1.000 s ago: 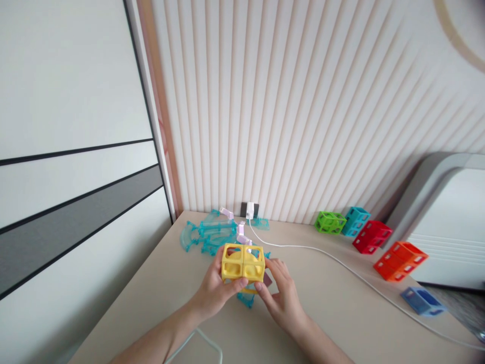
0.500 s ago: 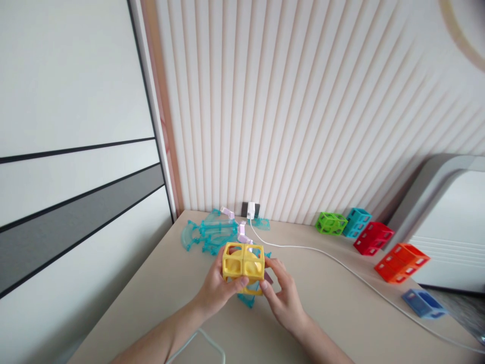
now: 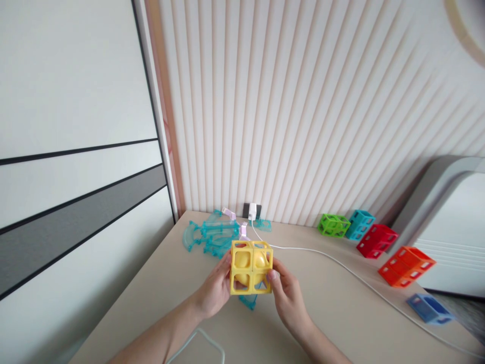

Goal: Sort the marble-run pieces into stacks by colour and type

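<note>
Tabletop lies open right of the hands, curled around yellow blocks.

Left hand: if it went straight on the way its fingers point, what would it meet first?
The yellow openwork block, already against the fingers of the left hand. Beyond it, the lilac piece looks roughly in line, but depth is unclear and the hand might pass above it.

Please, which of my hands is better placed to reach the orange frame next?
Probably the right hand: it is nearer the orange frame, on the right side of the table. The left hand is farther; both hold the yellow frame.
</note>
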The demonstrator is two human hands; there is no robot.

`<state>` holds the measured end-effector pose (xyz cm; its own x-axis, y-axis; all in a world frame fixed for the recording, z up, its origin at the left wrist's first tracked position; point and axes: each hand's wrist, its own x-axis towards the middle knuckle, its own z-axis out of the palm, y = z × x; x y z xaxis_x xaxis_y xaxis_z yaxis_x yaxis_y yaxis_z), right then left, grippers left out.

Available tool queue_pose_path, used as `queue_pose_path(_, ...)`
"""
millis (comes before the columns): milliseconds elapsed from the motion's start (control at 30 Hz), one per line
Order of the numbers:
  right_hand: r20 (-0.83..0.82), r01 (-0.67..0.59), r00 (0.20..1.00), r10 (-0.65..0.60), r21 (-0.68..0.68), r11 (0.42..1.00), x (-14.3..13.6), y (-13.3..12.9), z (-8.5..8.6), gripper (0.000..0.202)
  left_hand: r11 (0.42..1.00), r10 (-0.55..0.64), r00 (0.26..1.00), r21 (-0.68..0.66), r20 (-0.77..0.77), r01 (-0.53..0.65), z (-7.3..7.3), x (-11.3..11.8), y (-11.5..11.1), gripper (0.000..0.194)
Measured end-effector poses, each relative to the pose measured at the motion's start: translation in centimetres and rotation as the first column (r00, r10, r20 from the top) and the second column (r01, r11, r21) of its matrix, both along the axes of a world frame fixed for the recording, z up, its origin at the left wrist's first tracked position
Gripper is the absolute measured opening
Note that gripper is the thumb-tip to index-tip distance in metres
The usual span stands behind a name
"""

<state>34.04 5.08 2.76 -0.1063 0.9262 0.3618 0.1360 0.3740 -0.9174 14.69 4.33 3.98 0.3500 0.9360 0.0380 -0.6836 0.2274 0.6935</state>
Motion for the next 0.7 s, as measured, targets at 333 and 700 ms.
queue_pose_path(333,0.026,-0.025,0.999,0.026,-0.032,0.999,-0.09,0.37,0.05,0.057,0.985,-0.026,0.999,-0.17,0.042,0.032,0.44,-0.24,0.33,0.046)
queue_pose_path(700,0.048,0.014,0.999,-0.012,-0.027,1.0,-0.2,0.04,0.59,0.052,0.99,0.03,1.0,-0.135,0.005,-0.029,-0.06,0.08,0.31,0.049)
